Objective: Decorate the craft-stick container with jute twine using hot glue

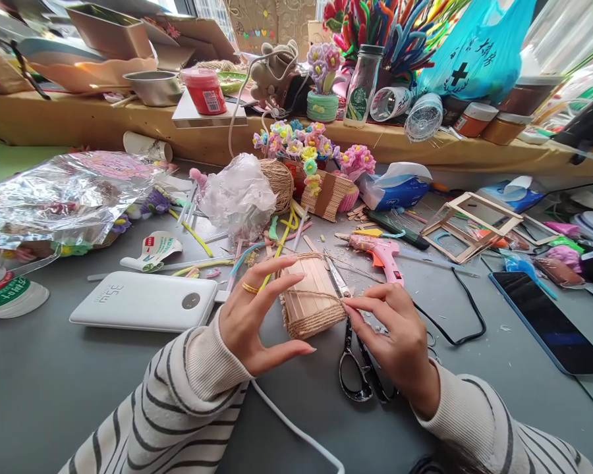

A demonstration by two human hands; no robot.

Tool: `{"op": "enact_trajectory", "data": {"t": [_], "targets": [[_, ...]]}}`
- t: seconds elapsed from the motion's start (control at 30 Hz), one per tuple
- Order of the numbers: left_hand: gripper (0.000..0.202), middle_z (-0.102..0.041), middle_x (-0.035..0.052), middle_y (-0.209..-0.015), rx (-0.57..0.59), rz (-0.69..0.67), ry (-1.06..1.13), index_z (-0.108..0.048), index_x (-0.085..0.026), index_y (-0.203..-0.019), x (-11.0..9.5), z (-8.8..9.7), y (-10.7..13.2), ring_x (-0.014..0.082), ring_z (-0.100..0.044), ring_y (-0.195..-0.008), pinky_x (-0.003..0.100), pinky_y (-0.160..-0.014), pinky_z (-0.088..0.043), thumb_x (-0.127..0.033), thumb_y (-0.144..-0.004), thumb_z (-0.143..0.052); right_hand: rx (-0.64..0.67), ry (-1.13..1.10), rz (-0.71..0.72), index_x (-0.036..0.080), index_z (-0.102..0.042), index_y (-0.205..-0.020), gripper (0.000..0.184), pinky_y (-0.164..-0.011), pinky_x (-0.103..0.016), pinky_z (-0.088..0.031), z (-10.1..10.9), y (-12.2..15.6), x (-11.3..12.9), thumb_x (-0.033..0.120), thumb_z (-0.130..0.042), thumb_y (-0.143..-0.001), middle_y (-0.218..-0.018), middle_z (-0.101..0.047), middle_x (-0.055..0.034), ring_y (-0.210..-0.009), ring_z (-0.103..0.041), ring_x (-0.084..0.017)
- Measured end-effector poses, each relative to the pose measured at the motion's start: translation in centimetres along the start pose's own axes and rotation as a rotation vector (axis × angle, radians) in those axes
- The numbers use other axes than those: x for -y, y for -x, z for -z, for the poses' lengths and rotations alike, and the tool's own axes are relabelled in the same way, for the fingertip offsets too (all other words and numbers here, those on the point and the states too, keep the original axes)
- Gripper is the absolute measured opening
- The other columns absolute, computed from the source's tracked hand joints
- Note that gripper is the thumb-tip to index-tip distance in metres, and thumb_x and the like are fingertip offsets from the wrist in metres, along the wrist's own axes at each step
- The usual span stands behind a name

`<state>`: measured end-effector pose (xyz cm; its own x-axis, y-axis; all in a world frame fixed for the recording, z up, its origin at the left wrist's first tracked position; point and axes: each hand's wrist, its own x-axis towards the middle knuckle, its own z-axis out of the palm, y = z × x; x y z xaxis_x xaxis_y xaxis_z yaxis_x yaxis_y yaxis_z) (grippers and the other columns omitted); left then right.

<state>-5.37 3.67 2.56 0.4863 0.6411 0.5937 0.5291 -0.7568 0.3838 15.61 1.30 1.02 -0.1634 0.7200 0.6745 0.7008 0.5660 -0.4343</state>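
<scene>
A small box of wooden craft sticks (315,284) sits on the grey table between my hands, its lower sides wrapped in rows of jute twine (316,321). One loose strand of that twine crosses the box's face. My right hand (393,329) pinches the strand at the box's right edge. My left hand (257,313) is at the box's left side, thumb and fingers spread apart; whether a fingertip touches the box I cannot tell. Black-handled scissors (354,378) lie partly beneath my right hand, blades pointing away. Behind them rests a pink glue gun (383,255).
A white power bank (148,299) with a cable lies left, a phone (548,319) right. Farther back are a twine ball (278,184), a plastic bag (240,197), a wooden stick frame (467,224) and pipe-cleaner flowers (301,145). A cluttered ledge (197,135) runs along the back.
</scene>
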Motion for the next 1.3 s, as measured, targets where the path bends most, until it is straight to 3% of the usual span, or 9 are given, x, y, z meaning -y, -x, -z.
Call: {"op": "enact_trajectory", "data": {"t": [0.13, 0.27, 0.4, 0.83, 1.3], "targets": [[0.065, -0.045, 0.0162, -0.118, 0.004, -0.005, -0.018, -0.041, -0.016, -0.115, 0.1, -0.4, 0.2, 0.0297, -0.043, -0.111, 0.045, -0.092, -0.038, -0.044, -0.061, -0.065, 0.02, -0.01, 0.01, 0.017, -0.062, -0.084, 0.016, -0.063, -0.031, -0.044, 0.0, 0.0, -0.2, 0.009, -0.057, -0.071, -0.072, -0.052, -0.0032, -0.07, -0.048, -0.014], [0.06, -0.049, 0.0145, -0.114, -0.061, -0.102, -0.08, -0.046, -0.017, -0.112, 0.0, -0.7, 0.4, 0.0305, -0.044, -0.11, 0.049, -0.093, -0.036, -0.041, -0.061, -0.066, 0.024, -0.035, 0.019, 0.016, -0.062, -0.084, 0.016, -0.063, -0.031, -0.044, 0.0, 0.0, -0.3, 0.008, -0.057, -0.071, -0.072, -0.051, -0.0034, -0.07, -0.048, -0.014], [0.053, -0.051, 0.0135, -0.113, -0.048, -0.145, -0.166, -0.051, -0.016, -0.108, -0.4, -1.0, 0.3, 0.0303, -0.043, -0.11, 0.05, -0.095, -0.034, -0.04, -0.063, -0.064, 0.033, -0.04, 0.021, 0.017, -0.062, -0.086, 0.017, -0.063, -0.031, -0.044, 0.0, 0.0, -0.3, 0.009, -0.057, -0.072, -0.072, -0.051, -0.003, -0.07, -0.048, -0.014], [0.036, -0.051, 0.0101, -0.115, -0.051, -0.095, -0.157, -0.054, -0.022, -0.102, -0.4, -1.5, 0.0, 0.0281, -0.043, -0.111, 0.048, -0.094, -0.035, -0.031, -0.067, -0.059, 0.036, -0.05, 0.03, 0.016, -0.062, -0.085, 0.017, -0.062, -0.03, -0.044, 0.0, 0.0, -0.3, 0.008, -0.057, -0.071, -0.071, -0.052, -0.0033, -0.069, -0.048, -0.014], [0.035, -0.051, 0.0103, -0.112, -0.074, -0.1, -0.183, -0.054, -0.022, -0.1, -0.5, -1.8, 0.0, 0.0276, -0.045, -0.109, 0.049, -0.092, -0.037, -0.028, -0.066, -0.058, 0.042, -0.04, 0.025, 0.018, -0.062, -0.087, 0.018, -0.062, -0.03, -0.045, 0.0, 0.1, -0.2, 0.009, -0.055, -0.073, -0.071, -0.052, -0.003, -0.069, -0.049, -0.014]]}}
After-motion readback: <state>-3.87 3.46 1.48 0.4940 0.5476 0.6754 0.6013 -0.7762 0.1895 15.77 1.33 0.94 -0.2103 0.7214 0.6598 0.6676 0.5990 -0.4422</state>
